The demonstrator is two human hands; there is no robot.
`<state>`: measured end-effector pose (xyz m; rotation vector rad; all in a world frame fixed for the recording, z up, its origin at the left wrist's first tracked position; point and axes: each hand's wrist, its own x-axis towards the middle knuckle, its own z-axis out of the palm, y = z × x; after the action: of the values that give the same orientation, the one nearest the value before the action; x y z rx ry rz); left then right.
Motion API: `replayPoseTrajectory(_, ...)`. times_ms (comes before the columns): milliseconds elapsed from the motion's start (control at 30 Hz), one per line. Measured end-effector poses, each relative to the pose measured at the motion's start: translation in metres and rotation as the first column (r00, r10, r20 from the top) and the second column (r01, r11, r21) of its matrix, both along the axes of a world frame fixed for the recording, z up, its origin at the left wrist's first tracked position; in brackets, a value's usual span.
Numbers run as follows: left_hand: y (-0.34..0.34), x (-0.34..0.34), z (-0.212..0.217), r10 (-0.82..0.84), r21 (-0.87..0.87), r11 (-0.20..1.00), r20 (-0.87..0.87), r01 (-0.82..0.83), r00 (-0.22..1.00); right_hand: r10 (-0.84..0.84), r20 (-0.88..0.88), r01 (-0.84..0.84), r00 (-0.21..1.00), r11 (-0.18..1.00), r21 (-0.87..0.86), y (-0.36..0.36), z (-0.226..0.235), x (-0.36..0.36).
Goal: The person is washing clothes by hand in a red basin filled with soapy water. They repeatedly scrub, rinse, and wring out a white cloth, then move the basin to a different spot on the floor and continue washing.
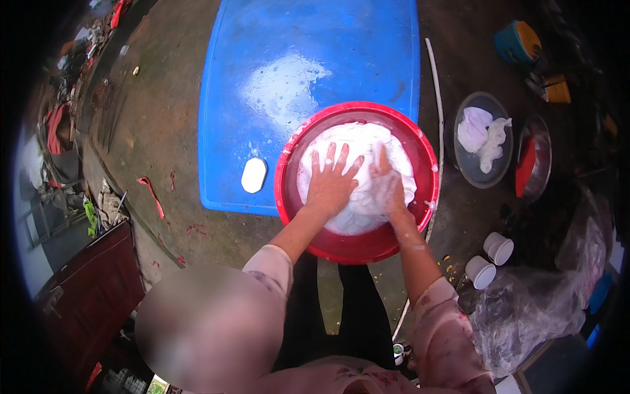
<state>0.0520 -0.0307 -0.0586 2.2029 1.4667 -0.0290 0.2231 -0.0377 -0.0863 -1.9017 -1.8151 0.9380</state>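
Observation:
A red round basin (pixel 357 253) holds white wet cloth (pixel 354 134) amid suds and cloudy water. My left hand (pixel 331 188) lies palm down on the cloth, its fingers spread wide and holding nothing. Beside it, my right hand (pixel 387 190) is coated in foam and rests on the cloth's right part; its fingers reach forward, somewhat blurred, and I see no fold gripped in them. A white soap bar (pixel 254 175) with cut corners lies on the blue tabletop (pixel 236 131), left of the basin.
The basin overhangs the blue top's near right corner. Wet patches shine on that surface. At right stand a grey basin (pixel 467 169) with pale cloths, a metal basin (pixel 541 154) with something red, and white buckets (pixel 481 272) near clear plastic sheeting (pixel 525 315). A pale pipe (pixel 438 105) runs alongside.

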Motion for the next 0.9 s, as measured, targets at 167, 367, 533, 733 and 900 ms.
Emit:
replayPoseTrajectory(167, 0.035, 0.027, 0.004, 0.085, -0.203, 0.976, 0.049, -0.074, 0.995, 0.159, 0.091, -0.170, 0.983, 0.978, 0.122, 0.019, -0.032, 0.039)
replayPoseTrajectory(367, 0.040, 0.044, -0.011, 0.612, -0.080, 0.789, 0.206, -0.610, 0.764, -0.808, -0.578, 0.308, 0.114, 0.582, -0.752, 0.014, -0.007, 0.043)
replayPoseTrajectory(533, -0.002, 0.106, 0.052, 0.390, -0.287, 0.917, 0.509, -0.276, 0.767, -0.765, -0.617, 0.045, -0.185, 0.621, -0.783, -0.013, -0.013, 0.048)
replayPoseTrajectory(733, 0.049, 0.088, 0.022, 0.657, -0.249, 0.751, 0.365, -0.611, 0.660, -0.438, -0.702, 0.254, 0.562, 0.899, -0.357, -0.040, -0.034, 0.013)
replayPoseTrajectory(900, -0.021, 0.110, 0.048, 0.320, -0.064, 0.927, 0.647, -0.368, 0.692, -0.552, -0.739, -0.154, -0.385, 0.828, -0.539, -0.024, -0.001, 0.016)
